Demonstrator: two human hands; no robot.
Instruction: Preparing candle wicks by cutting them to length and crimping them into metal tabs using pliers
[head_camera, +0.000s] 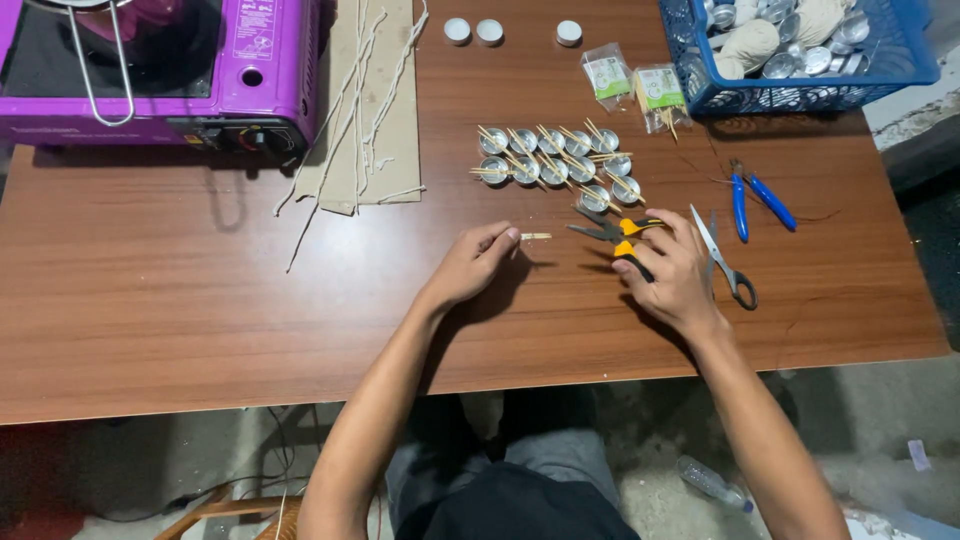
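A: Centre of the frame, the left hand (470, 262) pinches a short wooden stick (535, 236), fingers closed on one end, the rest poking out to the right over the surface (200, 300).

B: And the right hand (672, 270) has its grip wrapped shut around the yellow-handled pliers (615, 232), nose pointing left toward that stick, just apart from it.

A: Right above them sit the small metal cups (555, 165), three rows, most already with sticks laid across their rims.

B: So a good share looks done, by that cluster. What's left?

A: Three cups (489, 31) stand bare at the top, and the blue basket (900, 75) in the upper right is full of more.

B: Scissors (722, 258) lie just right of the hand, blue pliers (752, 200) beyond, untouched.

A: Purple stove (160, 70) upper left, strings on cardboard (365, 120) beside it.
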